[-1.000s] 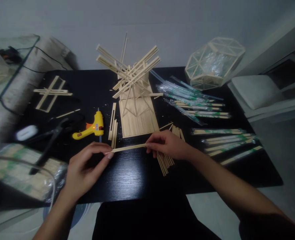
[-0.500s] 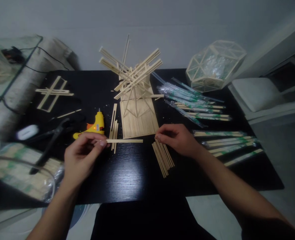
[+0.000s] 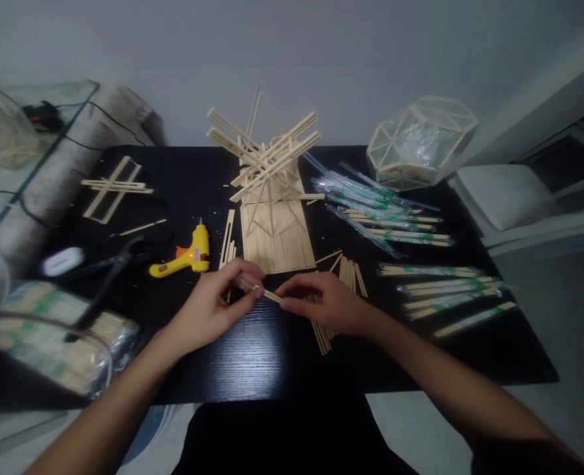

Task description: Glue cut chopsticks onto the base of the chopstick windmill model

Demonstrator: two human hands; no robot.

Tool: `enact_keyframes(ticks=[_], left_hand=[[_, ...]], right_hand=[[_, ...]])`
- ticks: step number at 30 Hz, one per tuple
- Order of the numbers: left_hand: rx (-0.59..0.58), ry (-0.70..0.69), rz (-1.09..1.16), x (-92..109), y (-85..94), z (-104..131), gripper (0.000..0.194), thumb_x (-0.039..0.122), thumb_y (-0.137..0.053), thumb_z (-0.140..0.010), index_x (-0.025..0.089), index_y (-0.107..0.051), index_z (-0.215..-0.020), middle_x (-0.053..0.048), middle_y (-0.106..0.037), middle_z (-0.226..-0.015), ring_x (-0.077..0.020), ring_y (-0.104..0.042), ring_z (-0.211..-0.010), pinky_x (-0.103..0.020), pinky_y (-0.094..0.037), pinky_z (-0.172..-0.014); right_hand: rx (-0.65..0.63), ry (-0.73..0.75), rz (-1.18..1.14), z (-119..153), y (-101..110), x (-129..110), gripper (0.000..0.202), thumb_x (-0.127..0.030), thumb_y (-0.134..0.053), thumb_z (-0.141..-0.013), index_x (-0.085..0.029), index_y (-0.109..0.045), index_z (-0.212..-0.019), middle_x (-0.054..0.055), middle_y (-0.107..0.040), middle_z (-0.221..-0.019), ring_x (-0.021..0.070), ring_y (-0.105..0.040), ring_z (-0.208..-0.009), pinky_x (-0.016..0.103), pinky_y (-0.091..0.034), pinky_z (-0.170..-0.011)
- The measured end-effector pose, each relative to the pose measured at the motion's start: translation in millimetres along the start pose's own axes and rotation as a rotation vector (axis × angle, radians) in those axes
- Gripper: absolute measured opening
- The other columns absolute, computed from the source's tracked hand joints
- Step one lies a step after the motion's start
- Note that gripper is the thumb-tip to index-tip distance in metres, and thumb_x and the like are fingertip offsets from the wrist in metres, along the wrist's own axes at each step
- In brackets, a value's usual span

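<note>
My left hand [image 3: 222, 298] and my right hand [image 3: 328, 303] are close together over the near part of the table, with wooden chopsticks [image 3: 272, 295] pinched between their fingertips. Only a short length shows in the gap, so I cannot tell how many there are. Partly under my right hand lie loose sticks [image 3: 323, 338], and more sticks [image 3: 350, 274] fan out just beyond it. Past my left hand, narrow sticks [image 3: 229, 227] lie beside a flat stick base [image 3: 276, 247]. A model of crossed sticks [image 3: 272, 158] stands on that base.
A yellow glue gun [image 3: 185, 254] lies left of the base, behind my left hand. Wrapped chopsticks [image 3: 450, 284] spread over the right side. A stick frame [image 3: 116, 188] is at the far left, a polyhedron frame [image 3: 420, 145] at the back right, and a plastic-wrapped bundle [image 3: 49, 336] at the near left.
My left hand has moved right with its stick, and my right hand has come left from the loose sticks to meet it. Several sticks now lie fanned out beyond my right hand.
</note>
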State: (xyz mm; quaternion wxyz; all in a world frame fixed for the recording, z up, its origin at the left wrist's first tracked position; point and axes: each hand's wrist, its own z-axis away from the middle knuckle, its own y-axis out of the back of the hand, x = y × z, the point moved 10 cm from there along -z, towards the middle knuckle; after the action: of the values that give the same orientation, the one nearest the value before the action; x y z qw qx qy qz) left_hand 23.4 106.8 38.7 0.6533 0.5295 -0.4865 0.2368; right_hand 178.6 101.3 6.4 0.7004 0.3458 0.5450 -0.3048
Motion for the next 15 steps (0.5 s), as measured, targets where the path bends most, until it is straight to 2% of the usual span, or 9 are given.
enact_keyframes(ticks=[2,4,7,9,11,13,15], left_hand=[[-0.054,-0.018,-0.008,4.7,-10.9,-3.9,0.017,0.032,-0.067,-0.097,0.02,-0.067,-0.111,-0.001,-0.074,-0.087,-0.0137,-0.071,-0.078,-0.025,-0.058,-0.071],[-0.066,-0.032,-0.011,6.2,-14.2,-6.1,0.02,0.033,-0.067,-0.098,0.021,-0.066,-0.113,-0.002,-0.074,-0.09,-0.0145,-0.071,-0.081,-0.027,-0.059,-0.073],[0.026,-0.029,-0.031,1.0,2.1,-5.3,0.025,0.037,-0.069,-0.097,0.021,-0.067,-0.115,-0.004,-0.076,-0.098,-0.0164,-0.072,-0.088,-0.03,-0.06,-0.082],[0.13,0.019,-0.072,-9.2,25.3,0.3,0.026,0.042,-0.069,-0.096,0.021,-0.068,-0.112,-0.005,-0.076,-0.101,-0.0179,-0.072,-0.091,-0.031,-0.059,-0.085],[0.263,0.132,-0.173,-25.2,57.1,11.6,0.031,0.049,-0.069,-0.094,0.021,-0.07,-0.108,-0.005,-0.076,-0.101,-0.0205,-0.072,-0.093,-0.031,-0.058,-0.081],[0.389,0.3,-0.345,-43.5,93.3,28.5,0.037,0.054,-0.066,-0.093,0.022,-0.069,-0.111,-0.006,-0.075,-0.11,-0.0242,-0.071,-0.098,-0.033,-0.056,-0.078],[0.441,0.435,-0.569,-56.3,124.9,44.0,0.042,0.054,-0.062,-0.094,0.02,-0.067,-0.118,-0.009,-0.074,-0.114,-0.0284,-0.07,-0.099,-0.04,-0.056,-0.085]], right_hand=[[-0.027,-0.029,-0.014,0.6,-6.0,3.5,0.027,-0.044,-0.078,-0.091,-0.019,-0.08,-0.101,0.004,-0.081,-0.093,0.0184,-0.073,-0.086,0.033,-0.055,-0.083],[-0.022,-0.055,-0.075,0.3,-6.6,8.8,0.025,-0.044,-0.078,-0.091,-0.019,-0.08,-0.095,0.004,-0.08,-0.088,0.0183,-0.074,-0.083,0.033,-0.056,-0.082],[-0.012,-0.082,-0.186,-1.1,-4.6,16.4,0.025,-0.043,-0.078,-0.091,-0.018,-0.078,-0.091,0.005,-0.08,-0.087,0.0175,-0.074,-0.079,0.034,-0.058,-0.081],[-0.005,-0.098,-0.243,-2.0,-3.3,20.4,0.024,-0.042,-0.079,-0.09,-0.018,-0.077,-0.091,0.005,-0.08,-0.087,0.0161,-0.073,-0.076,0.034,-0.059,-0.08],[0.007,-0.113,-0.303,-2.6,-2.4,23.9,0.024,-0.041,-0.08,-0.089,-0.017,-0.076,-0.092,0.005,-0.079,-0.087,0.0149,-0.073,-0.074,0.032,-0.06,-0.077],[0.023,-0.121,-0.361,-3.2,-2.0,26.8,0.026,-0.041,-0.081,-0.088,-0.017,-0.074,-0.095,0.005,-0.078,-0.087,0.0139,-0.072,-0.072,0.031,-0.06,-0.073],[0.031,-0.126,-0.405,-4.1,-2.5,29.2,0.028,-0.041,-0.081,-0.087,-0.017,-0.072,-0.098,0.005,-0.077,-0.088,0.0132,-0.071,-0.07,0.029,-0.06,-0.069]])
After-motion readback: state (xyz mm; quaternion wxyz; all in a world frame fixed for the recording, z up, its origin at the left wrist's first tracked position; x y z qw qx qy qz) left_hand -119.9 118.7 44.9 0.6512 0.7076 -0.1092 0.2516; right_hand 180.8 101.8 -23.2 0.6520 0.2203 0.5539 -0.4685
